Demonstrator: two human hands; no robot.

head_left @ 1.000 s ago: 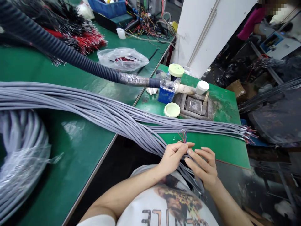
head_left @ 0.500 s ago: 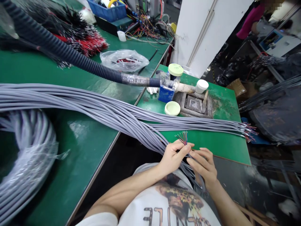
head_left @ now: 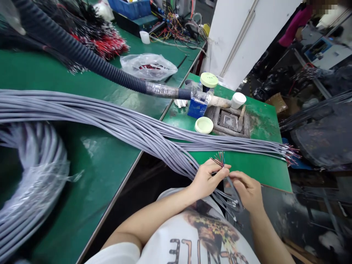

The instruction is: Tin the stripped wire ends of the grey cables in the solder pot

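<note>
My left hand (head_left: 206, 179) pinches the end of a grey cable (head_left: 233, 187) between thumb and fingers, just above my lap. Thin coloured wires (head_left: 220, 158) fan upward from that stripped end. Lower down on the same cable, my right hand (head_left: 249, 190) has its thumb and fingers closed round it, the fingertips partly hidden. A thick bundle of grey cables (head_left: 156, 135) runs in from the left; part of it bends down behind my left hand. More loose cable ends (head_left: 229, 201) hang below my hands. Other stripped ends (head_left: 291, 154) lie at the bench's right edge.
A solder pot (head_left: 230, 121) sits on the bench under a ribbed hose (head_left: 110, 69). Around it stand a pale lid (head_left: 204, 125), a white cup (head_left: 238, 100) and a blue box (head_left: 197, 107). A wrapped cable coil (head_left: 41, 187) lies left. Another person (head_left: 293, 29) is in the background.
My left hand has shifted slightly right with the cable end. My right hand has moved right, its fingers now curled in on the cable. The wires are spread a little differently.
</note>
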